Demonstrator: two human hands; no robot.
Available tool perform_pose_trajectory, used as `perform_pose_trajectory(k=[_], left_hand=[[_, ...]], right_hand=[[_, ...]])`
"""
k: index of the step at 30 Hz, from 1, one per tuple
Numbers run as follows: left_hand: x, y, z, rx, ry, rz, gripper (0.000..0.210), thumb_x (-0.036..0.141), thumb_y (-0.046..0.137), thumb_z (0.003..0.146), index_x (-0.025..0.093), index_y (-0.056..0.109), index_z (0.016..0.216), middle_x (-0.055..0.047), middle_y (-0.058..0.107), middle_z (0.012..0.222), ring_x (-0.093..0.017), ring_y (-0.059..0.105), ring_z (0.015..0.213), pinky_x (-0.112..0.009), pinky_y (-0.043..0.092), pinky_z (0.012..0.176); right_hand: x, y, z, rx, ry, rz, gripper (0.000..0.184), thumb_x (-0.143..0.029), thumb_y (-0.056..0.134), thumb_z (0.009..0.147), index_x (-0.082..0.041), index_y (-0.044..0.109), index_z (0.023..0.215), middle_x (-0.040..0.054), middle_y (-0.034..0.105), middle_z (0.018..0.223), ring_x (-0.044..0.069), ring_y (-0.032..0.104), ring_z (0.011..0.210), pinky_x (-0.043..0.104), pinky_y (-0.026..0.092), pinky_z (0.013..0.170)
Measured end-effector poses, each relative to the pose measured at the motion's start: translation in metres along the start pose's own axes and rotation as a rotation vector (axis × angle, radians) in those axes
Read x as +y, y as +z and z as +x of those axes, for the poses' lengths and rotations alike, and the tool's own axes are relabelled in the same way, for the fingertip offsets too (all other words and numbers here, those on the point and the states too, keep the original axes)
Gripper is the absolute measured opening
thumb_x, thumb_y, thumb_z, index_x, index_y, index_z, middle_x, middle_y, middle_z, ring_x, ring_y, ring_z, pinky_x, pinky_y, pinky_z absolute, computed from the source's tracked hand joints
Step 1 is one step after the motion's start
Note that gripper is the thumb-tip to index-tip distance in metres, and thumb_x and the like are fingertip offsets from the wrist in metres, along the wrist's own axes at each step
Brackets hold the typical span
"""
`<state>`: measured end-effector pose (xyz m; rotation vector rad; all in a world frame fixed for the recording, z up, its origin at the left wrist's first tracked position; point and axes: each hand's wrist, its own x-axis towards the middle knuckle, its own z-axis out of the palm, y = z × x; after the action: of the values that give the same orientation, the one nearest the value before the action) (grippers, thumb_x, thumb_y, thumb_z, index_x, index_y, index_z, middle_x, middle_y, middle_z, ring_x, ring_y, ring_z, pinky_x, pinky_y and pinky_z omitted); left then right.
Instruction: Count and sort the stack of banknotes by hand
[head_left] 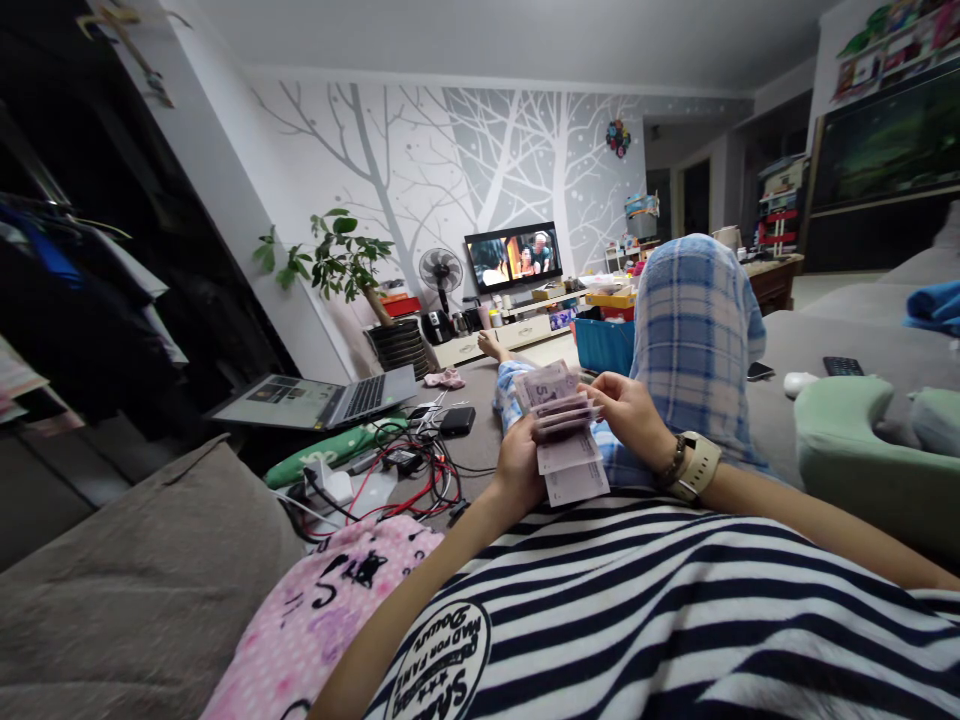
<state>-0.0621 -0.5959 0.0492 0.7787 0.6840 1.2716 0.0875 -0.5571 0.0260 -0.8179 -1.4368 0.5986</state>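
Note:
A loose stack of pale purple banknotes [568,453] is fanned out above my lap, and a "5" shows on the upper note. My left hand [519,462] is closed round the left side of the stack, its fingers partly hidden behind the notes. At the upper right edge, my right hand [628,412] pinches the banknotes between thumb and fingers. On the right wrist are a pale watch [699,466] and a dark bracelet. Behind the notes lie my legs in blue plaid trousers [694,330], one knee raised.
Left of me an open laptop [330,400] stands beside tangled cables [420,470] and a black box-shaped device [457,421]. A pink patterned cloth [352,590] lies by my left arm. A green neck pillow [847,430], white mouse [802,384] and remote [843,366] are at right.

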Motion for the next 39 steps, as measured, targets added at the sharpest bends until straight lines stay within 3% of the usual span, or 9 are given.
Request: perform_pose_trajectory(k=[6, 10, 15, 21, 26, 33, 39], left_hand=[[-0.004, -0.002, 0.001, 0.08, 0.097, 0.047, 0.023, 0.01, 0.064, 0.079, 0.01, 0.074, 0.099, -0.009, 0.077, 0.075, -0.026, 0.076, 0.075, -0.038, 0.061, 0.077], [-0.004, -0.002, 0.003, 0.116, 0.104, 0.081, 0.019, 0.012, 0.062, 0.082, 0.009, 0.075, 0.096, -0.006, 0.075, 0.068, -0.022, 0.072, 0.065, -0.032, 0.059, 0.068], [-0.002, 0.002, 0.004, 0.082, 0.046, 0.023, 0.026, 0.022, 0.052, 0.094, 0.009, 0.075, 0.097, -0.01, 0.077, 0.078, -0.025, 0.076, 0.08, -0.035, 0.061, 0.076], [-0.001, 0.003, 0.005, 0.086, 0.066, -0.004, 0.028, 0.02, 0.049, 0.096, 0.013, 0.076, 0.091, -0.012, 0.079, 0.086, -0.028, 0.076, 0.091, -0.036, 0.062, 0.081], [0.0, 0.003, 0.004, 0.085, 0.108, 0.02, 0.022, 0.017, 0.055, 0.091, 0.015, 0.076, 0.096, -0.01, 0.079, 0.091, -0.028, 0.076, 0.094, -0.036, 0.062, 0.08], [0.001, 0.002, 0.005, 0.093, 0.078, 0.04, 0.026, 0.014, 0.051, 0.09, 0.016, 0.076, 0.096, -0.009, 0.078, 0.081, -0.03, 0.075, 0.095, -0.039, 0.062, 0.08], [0.0, -0.002, 0.0, 0.138, 0.175, 0.106, 0.02, 0.016, 0.063, 0.084, 0.019, 0.077, 0.098, -0.008, 0.079, 0.085, -0.033, 0.074, 0.099, -0.039, 0.062, 0.081]], right_hand=[[0.007, 0.002, 0.005, -0.021, -0.011, -0.025, 0.056, -0.075, 0.065, 0.077, -0.021, 0.055, 0.063, 0.0004, 0.057, 0.057, 0.015, 0.051, 0.055, 0.029, 0.04, 0.054], [0.008, 0.003, 0.005, -0.014, -0.022, -0.041, 0.056, -0.072, 0.063, 0.08, -0.021, 0.052, 0.06, 0.0, 0.054, 0.056, 0.015, 0.049, 0.055, 0.028, 0.038, 0.053], [0.005, 0.002, 0.002, 0.022, -0.063, -0.054, 0.052, -0.067, 0.065, 0.082, -0.021, 0.053, 0.062, -0.0011, 0.052, 0.057, 0.014, 0.044, 0.056, 0.028, 0.033, 0.053], [-0.004, 0.002, -0.003, 0.03, -0.118, -0.015, 0.048, -0.062, 0.067, 0.083, -0.021, 0.051, 0.064, -0.0031, 0.045, 0.059, 0.013, 0.038, 0.058, 0.028, 0.03, 0.054], [-0.004, 0.002, -0.004, 0.009, -0.129, -0.006, 0.046, -0.062, 0.066, 0.084, -0.022, 0.052, 0.066, -0.0025, 0.044, 0.061, 0.014, 0.037, 0.06, 0.028, 0.031, 0.054], [-0.008, 0.0, -0.005, -0.019, -0.121, 0.012, 0.042, -0.059, 0.065, 0.084, -0.021, 0.054, 0.067, -0.0019, 0.045, 0.061, 0.014, 0.038, 0.061, 0.028, 0.033, 0.055], [-0.015, 0.0, -0.007, -0.049, -0.119, 0.038, 0.043, -0.06, 0.064, 0.084, -0.021, 0.057, 0.068, -0.0013, 0.049, 0.063, 0.014, 0.041, 0.061, 0.028, 0.034, 0.056]])
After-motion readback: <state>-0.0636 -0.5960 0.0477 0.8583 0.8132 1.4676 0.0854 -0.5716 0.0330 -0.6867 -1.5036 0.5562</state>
